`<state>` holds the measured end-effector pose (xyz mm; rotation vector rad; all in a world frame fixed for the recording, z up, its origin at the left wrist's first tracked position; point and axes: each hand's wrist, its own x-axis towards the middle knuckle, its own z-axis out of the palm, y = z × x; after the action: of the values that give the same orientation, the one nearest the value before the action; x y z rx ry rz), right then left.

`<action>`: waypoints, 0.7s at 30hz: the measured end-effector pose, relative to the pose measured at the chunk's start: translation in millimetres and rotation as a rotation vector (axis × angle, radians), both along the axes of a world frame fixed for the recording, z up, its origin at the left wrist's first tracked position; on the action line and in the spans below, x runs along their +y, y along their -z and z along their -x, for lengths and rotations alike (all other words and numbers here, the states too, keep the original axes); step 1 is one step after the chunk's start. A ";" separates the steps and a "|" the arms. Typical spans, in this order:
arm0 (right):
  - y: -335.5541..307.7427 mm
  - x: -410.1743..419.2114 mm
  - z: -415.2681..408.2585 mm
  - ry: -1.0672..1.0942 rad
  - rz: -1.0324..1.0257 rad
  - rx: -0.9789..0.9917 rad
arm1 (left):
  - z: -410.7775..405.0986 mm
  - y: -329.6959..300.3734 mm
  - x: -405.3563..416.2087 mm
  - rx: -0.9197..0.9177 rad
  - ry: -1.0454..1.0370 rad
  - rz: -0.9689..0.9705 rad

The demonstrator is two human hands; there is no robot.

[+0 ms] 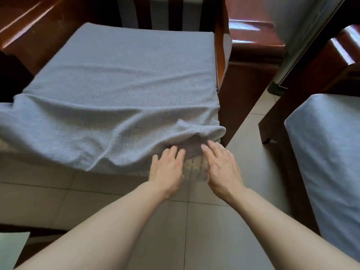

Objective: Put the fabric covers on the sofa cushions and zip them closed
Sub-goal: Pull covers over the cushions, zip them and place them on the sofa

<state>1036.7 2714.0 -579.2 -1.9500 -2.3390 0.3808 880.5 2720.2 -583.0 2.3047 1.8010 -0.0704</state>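
Grey cover (109, 98) drawn most of the way over a cushion (194, 167) on a wooden chair (247, 61)
Left hand (167, 170) and right hand (222, 166) lie flat, fingers straight, at the cover's loose front edge, either side of the bare cushion face; tiled floor (194, 230) below

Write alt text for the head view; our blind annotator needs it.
Two bare hands, left hand and right hand, reach with straight fingers to the open end of a loose grey-blue woven fabric cover on a seat cushion in a dark wooden armchair, over a pale tiled floor.
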 end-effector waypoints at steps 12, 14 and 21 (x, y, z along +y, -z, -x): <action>88.3 57.0 11.5 0.127 -0.679 0.461 | 1.1 87.0 36.0 -0.228 -0.067 -0.856; 89.8 63.2 7.6 0.094 -0.746 0.527 | 0.1 91.5 39.7 -0.283 -0.062 -0.930; 79.4 68.8 -13.1 -0.010 -0.694 0.726 | -18.8 71.2 38.1 -0.249 -0.029 -0.964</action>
<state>1049.7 2782.8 -658.6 -1.1992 -1.6857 0.1844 899.3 2758.3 -654.2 2.6366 1.9683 1.2849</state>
